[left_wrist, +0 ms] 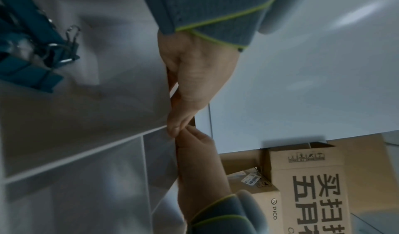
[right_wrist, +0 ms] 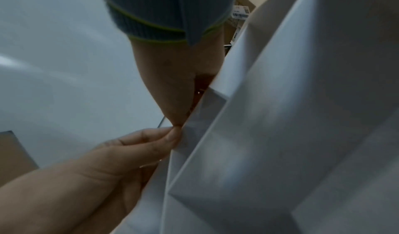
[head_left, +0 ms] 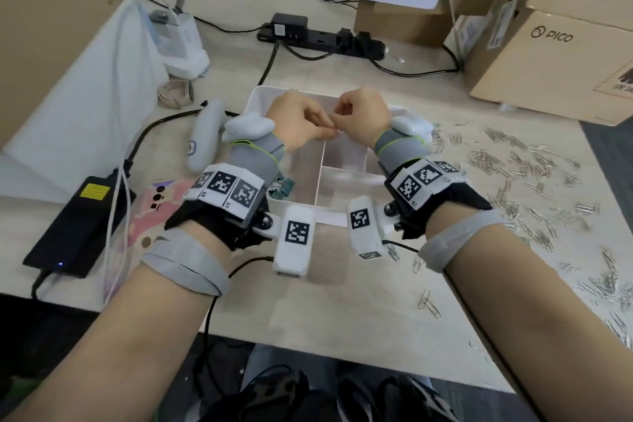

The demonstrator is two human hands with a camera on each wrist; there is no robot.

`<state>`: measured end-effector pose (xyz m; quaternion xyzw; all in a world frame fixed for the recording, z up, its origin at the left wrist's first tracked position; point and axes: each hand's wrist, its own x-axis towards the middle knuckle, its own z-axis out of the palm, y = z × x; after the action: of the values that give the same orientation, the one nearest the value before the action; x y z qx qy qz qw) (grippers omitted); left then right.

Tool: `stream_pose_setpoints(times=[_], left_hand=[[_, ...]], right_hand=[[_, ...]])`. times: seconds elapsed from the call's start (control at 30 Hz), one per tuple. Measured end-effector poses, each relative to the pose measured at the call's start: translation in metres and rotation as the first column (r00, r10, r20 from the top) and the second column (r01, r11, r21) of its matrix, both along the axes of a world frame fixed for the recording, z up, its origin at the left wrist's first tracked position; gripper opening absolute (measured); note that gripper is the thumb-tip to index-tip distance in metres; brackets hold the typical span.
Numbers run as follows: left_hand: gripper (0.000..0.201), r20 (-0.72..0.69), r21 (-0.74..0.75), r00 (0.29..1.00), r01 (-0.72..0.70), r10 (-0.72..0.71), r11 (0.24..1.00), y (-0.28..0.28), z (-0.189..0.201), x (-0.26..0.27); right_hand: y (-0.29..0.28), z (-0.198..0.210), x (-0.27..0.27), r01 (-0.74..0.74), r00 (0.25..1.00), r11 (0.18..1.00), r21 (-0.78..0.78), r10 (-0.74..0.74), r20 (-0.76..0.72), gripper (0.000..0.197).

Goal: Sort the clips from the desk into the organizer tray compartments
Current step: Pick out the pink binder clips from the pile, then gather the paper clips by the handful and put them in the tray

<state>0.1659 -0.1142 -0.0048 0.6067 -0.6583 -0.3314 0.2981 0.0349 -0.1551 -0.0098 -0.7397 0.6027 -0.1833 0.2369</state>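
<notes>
Both hands hover over the white organizer tray point(head_left: 325, 212), fingertips meeting. My left hand point(head_left: 327, 129) and right hand point(head_left: 340, 122) together pinch a small silver paper clip, which barely shows between them. The left wrist view shows the left thumb tip point(left_wrist: 175, 130) against the right hand's fingers point(left_wrist: 194, 145) above the tray dividers point(left_wrist: 75, 157). Seen from the right wrist, the right fingertips point(right_wrist: 178, 120) touch the left fingertips point(right_wrist: 172, 135) beside a tray wall point(right_wrist: 259, 84). Teal binder clips point(head_left: 284, 188) point(left_wrist: 30, 53) lie in the near left compartment. Several loose paper clips point(head_left: 513, 161) cover the desk to the right.
Cardboard boxes stand at the far right point(head_left: 565, 44) and far left point(head_left: 51, 10). A black power strip point(head_left: 322, 39) with cables lies behind the tray. A white controller point(head_left: 205, 134) and a black power adapter point(head_left: 82, 226) lie left of it. A few clips point(head_left: 428, 303) lie near the desk's front edge.
</notes>
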Motion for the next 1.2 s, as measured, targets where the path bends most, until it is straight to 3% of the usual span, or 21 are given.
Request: stream_pose_setpoints(times=[0.1, 0.3, 0.53, 0.8, 1.0, 1.2], left_hand=[[0.011, -0.009, 0.04, 1.0, 0.013, -0.013, 0.999, -0.004, 0.002, 0.002], [0.009, -0.007, 0.072, 1.0, 0.01, -0.009, 0.997, -0.007, 0.001, 0.002], [0.011, 0.018, 0.045, 1.0, 0.011, -0.012, 0.999, -0.002, 0.003, -0.001], [0.016, 0.082, -0.124, 0.996, 0.032, -0.022, 0.992, 0.008, 0.006, -0.026], [0.017, 0.04, -0.227, 0.991, 0.131, -0.126, 0.965, 0.019, 0.017, -0.086], [0.02, 0.055, -0.216, 0.963, 0.269, -0.263, 0.939, 0.026, 0.015, -0.149]], right_hand=[[0.0, -0.002, -0.002, -0.027, 0.998, 0.997, 0.078, 0.032, -0.056, 0.011], [0.001, 0.001, -0.006, -0.01, 0.989, 0.985, 0.169, 0.035, -0.147, 0.04], [0.015, 0.008, -0.024, 0.028, 0.986, 0.998, 0.063, -0.017, -0.166, 0.033], [0.038, 0.015, -0.055, 0.082, 0.986, 0.992, -0.099, -0.066, 0.155, 0.024], [0.064, 0.017, -0.105, 0.273, 0.869, 0.959, -0.07, -0.215, 0.445, 0.016], [0.086, 0.003, -0.157, 0.393, 0.824, 0.919, 0.009, -0.356, 0.441, 0.015]])
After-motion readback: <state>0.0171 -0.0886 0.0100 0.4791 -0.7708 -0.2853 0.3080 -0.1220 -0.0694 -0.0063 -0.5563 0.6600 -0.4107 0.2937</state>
